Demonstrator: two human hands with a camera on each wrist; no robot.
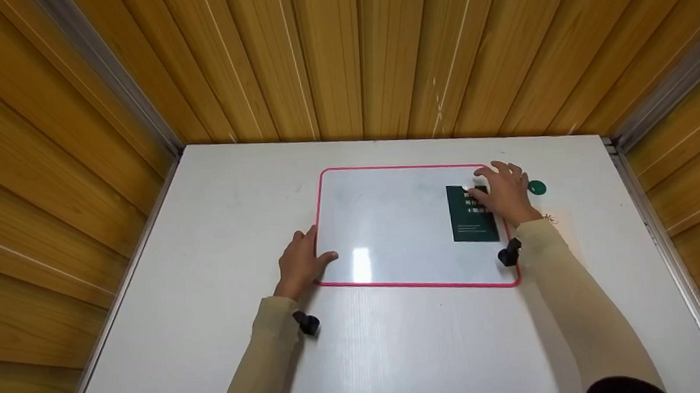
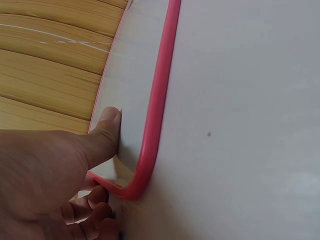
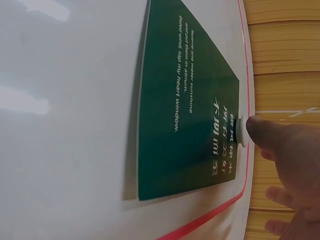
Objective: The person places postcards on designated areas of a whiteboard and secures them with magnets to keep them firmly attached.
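A whiteboard (image 1: 388, 230) with a pink frame lies on the white table. My left hand (image 1: 300, 261) grips its left edge near the front corner, thumb (image 2: 107, 130) over the top and fingers curled at the outside of the frame. On the board's right part sits a dark green card (image 1: 473, 228) printed with pale characters and English lines; one edge stands slightly off the surface in the right wrist view. A round white magnet (image 3: 243, 131) is on the card's far end. The thumb of my right hand (image 1: 506, 194) presses that magnet, its other fingers spread past the board's right edge.
A round green piece (image 1: 536, 187) lies on the table just right of my right hand. Partly behind the right sleeve is a pale sheet (image 1: 561, 223) with a dark character. Wood-patterned walls (image 1: 329, 58) close off the table's back and sides.
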